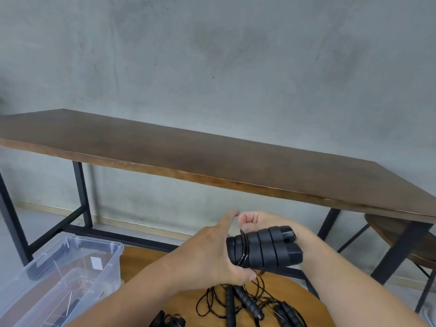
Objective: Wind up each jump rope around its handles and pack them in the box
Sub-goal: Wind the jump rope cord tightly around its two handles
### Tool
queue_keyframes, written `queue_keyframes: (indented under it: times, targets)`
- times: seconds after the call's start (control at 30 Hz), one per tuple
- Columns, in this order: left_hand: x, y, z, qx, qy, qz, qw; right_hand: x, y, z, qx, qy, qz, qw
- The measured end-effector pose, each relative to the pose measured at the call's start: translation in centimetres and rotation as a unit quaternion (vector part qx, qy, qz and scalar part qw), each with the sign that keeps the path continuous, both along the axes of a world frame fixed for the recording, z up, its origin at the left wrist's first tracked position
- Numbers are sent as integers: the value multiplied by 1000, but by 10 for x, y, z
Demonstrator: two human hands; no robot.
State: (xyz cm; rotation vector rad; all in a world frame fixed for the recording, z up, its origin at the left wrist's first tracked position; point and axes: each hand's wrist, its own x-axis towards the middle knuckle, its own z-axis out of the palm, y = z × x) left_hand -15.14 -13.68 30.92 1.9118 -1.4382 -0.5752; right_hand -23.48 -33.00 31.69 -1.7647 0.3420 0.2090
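— Left hand first: what is it doing?

— Its fingers and thumb are wrapped round one end of the pair of black handles, with the thumb underneath pressing the thin black cord that is looped a few turns around them.

— And the right hand?

— It sits behind the same handles, fingers curled in toward the palm. The handles hide most of it, so I think it is gripping them from the back, but I cannot tell for sure.

— Where is that bundle?

— Held in the air, above a round wooden bench at the bottom of the view. The two handles lie side by side, nearly level.

— Anything on the round bench?

— More jump ropes, loose and tangled, with black handles and cords spread across the top.

— And the box?

— A clear plastic box stands low on the left, beside the round bench. Its contents are hard to make out through the walls.

— Behind all that?

— A long dark wooden table on black metal legs, against a grey wall, and a stool at the right edge.
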Motion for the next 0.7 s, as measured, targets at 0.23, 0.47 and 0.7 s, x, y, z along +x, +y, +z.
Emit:
queue_keyframes:
  times: [0.23,0.47,0.7]
  targets:
    - [8,-7,-3,-38,69,51,996,-7,39,-59,305,-109,-188,927]
    - [26,-16,-17,-7,-32,81,996,-9,73,-73,114,-117,-248,955]
    - [29,-29,-25,-8,-89,109,990,-15,81,-63,-64,-65,-250,964]
